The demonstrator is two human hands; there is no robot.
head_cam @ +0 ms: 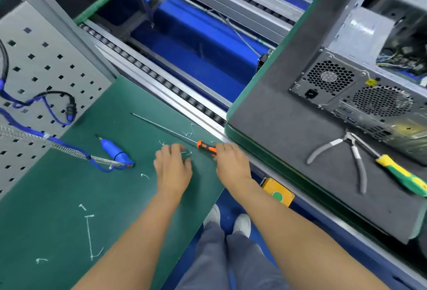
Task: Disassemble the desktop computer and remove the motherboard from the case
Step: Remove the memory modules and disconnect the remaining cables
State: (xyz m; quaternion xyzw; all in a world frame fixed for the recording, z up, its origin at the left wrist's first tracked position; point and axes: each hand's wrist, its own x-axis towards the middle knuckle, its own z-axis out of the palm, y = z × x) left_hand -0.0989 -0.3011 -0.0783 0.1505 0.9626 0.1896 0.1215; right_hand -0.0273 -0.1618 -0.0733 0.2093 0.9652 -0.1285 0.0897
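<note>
Two hands on green mat (69, 185): left hand (172, 167) flat, spread; right hand (232, 165) covers orange screwdriver (206, 147) handle, grip unclear.

At frame centre, the right hand (231, 162) grips the orange handle of a long screwdriver (206, 147) on the green mat (69, 197); the left hand (173, 165) rests beside it. The computer case (369, 82) stands upper right.

light: bright, even overhead | shadows: soft, faint | distortion: wide-angle bending at edges | blur: slight, top right
</note>
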